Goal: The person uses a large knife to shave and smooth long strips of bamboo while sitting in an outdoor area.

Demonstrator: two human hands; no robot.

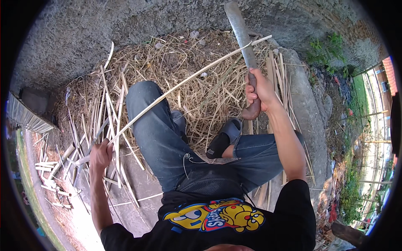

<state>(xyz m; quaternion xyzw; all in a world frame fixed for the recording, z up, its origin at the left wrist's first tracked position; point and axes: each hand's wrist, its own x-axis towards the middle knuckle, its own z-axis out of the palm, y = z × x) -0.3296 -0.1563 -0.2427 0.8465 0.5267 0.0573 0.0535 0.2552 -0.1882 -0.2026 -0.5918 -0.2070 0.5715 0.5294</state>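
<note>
Above a messy heap of thin straw-coloured shavings (161, 62), the left hand (101, 154) has its fingers curled round the near end of a long, skinny, pale wooden strip (192, 77). Right hand's (260, 91) wrapped tight on a grey-bladed machete with a curved brown handle (252, 111), blade crossing the strip near its far end.

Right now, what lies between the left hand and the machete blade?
In the head view, a pale strip joins left hand and machete blade, crossing the left knee.
</note>
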